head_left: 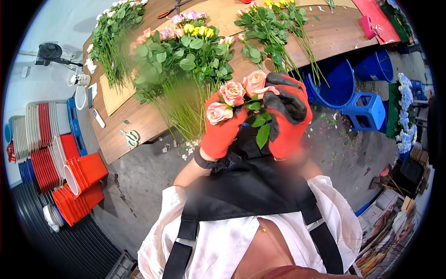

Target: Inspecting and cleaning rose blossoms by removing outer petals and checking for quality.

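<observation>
Roses [237, 95], three peach-pink blooms on short leafy stems, sit gathered between both gloved hands, held up in the air in front of the person's chest and out past the near edge of the wooden tabletop [139, 118], not resting on it. The left hand [222, 131], in a red glove, is closed around the lower stems from the left side, its fingers curled under the lowest bloom so the glove touches that flower. The right hand [287, 118], in a red glove with a black palm coating, is closed on the bunch from the right, its fingers wrapped over the leaves just below the uppermost bloom. The stems run from the blooms at the top down toward the person's body, so the long axis of the bunch points from the tabletop back to the apron [253, 186]; the lower stem ends are hidden behind the gloves and the dark fabric, so I cannot tell how long they are. Both hands are on the bunch, the right one higher and nearer the flower heads, the left one lower. Just beyond the hands, a large heap of mixed roses [186, 56] lies across the middle of the tabletop with stems pointing toward the near edge, and green-handled scissors [132, 137] lie close to that edge on the left.
</observation>
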